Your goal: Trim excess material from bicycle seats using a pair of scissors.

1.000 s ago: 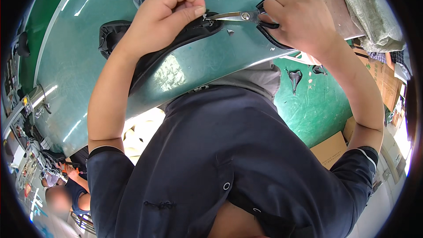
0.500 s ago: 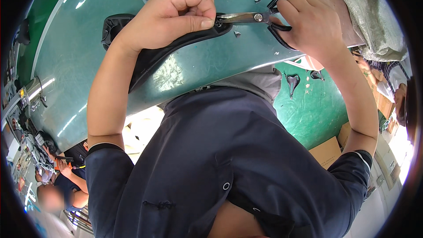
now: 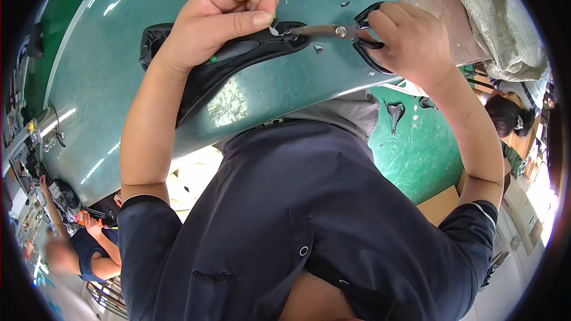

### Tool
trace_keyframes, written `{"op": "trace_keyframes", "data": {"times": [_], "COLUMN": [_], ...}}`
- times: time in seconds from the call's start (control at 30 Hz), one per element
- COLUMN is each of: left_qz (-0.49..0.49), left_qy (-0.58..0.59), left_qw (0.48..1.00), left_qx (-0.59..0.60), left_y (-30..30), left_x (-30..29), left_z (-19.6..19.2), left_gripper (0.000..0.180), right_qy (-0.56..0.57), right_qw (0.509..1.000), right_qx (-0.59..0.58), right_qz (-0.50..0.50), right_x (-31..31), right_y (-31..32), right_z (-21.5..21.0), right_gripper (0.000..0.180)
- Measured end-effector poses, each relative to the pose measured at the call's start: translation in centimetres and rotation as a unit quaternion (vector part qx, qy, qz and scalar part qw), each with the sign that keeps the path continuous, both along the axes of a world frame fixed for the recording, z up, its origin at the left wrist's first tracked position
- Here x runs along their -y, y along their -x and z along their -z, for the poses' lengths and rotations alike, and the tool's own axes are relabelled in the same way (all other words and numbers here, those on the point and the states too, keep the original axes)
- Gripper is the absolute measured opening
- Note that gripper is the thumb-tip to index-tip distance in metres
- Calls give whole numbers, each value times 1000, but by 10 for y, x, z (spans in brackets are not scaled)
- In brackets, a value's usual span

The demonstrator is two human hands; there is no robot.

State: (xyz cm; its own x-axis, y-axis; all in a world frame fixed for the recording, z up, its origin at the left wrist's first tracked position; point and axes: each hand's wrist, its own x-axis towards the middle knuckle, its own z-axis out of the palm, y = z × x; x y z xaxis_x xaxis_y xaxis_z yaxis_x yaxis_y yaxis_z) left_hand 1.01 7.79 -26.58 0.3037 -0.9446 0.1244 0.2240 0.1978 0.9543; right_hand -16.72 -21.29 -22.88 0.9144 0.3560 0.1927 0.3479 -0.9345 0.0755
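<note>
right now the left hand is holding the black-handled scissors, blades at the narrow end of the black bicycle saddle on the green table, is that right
Not the left hand: in the head view, the right hand is holding the black-handled scissors, blades at the narrow end of the black bicycle saddle on the green table.

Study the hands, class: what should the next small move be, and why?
Perhaps the left hand should gently tug the scrap it pinches: the scissors in the right hand point close by, and whether the scrap is cut free is unclear.
</note>
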Motion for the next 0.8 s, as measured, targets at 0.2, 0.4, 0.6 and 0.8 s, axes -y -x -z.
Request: {"op": "trace_keyframes", "data": {"times": [0.2, 0.4, 0.6, 0.8], "left_qz": [-96, 161, -26, 53], "left_qy": [-4, -51, -194, -264], "left_qw": [992, 924, 732, 662], "left_qx": [-79, 342, 653, 699], "left_y": [-2, 62, 70, 65], "left_x": [7, 38, 21, -4], "left_z": [-4, -69, -48, -62], "left_gripper": [4, 79, 77, 68], "right_qy": [-48, -107, -178, -237], "right_qw": [982, 955, 946, 906], "right_qx": [29, 25, 68, 91], "right_qz": [180, 277, 263, 339], "right_x": [30, 54, 47, 38], "right_y": [2, 18, 18, 9], "right_z": [8, 17, 27, 51], "right_gripper": [28, 32, 26, 32]}}
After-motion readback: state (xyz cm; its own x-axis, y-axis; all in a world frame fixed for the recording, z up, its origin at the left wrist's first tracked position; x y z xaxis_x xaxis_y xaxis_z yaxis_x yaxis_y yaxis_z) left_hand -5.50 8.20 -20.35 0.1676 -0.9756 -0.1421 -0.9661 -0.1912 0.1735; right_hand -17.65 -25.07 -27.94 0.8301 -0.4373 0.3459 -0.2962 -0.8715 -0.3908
